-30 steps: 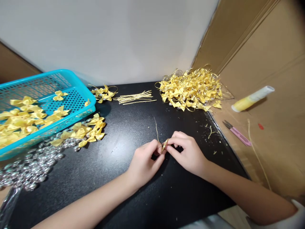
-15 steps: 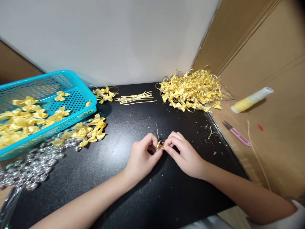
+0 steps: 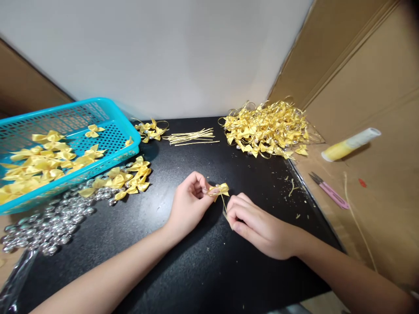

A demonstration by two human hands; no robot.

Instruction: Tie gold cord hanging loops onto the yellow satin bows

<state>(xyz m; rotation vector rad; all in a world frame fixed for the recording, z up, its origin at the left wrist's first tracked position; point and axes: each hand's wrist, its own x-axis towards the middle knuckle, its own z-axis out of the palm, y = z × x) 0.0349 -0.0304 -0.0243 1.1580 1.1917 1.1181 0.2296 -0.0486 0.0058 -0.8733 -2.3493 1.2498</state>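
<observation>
Left hand [image 3: 190,203] pinches yellow bow [image 3: 219,189] just above worktop [image 3: 203,261] – bow wings lie left-right; right hand [image 3: 258,224], knuckles up, fingers curled, pinches gold cord [image 3: 224,206] trailing down from bow.

A small satin bow [image 3: 220,189] is bright yellow, like the heap of satin bows [image 3: 266,128] beyond it. The perforated plastic basket [image 3: 108,114] is turquoise. The tabletop [image 3: 203,270] is speckled black. Glass beads [image 3: 52,220] are clear and silvery. The snips [image 3: 329,190] have pink handles.
</observation>
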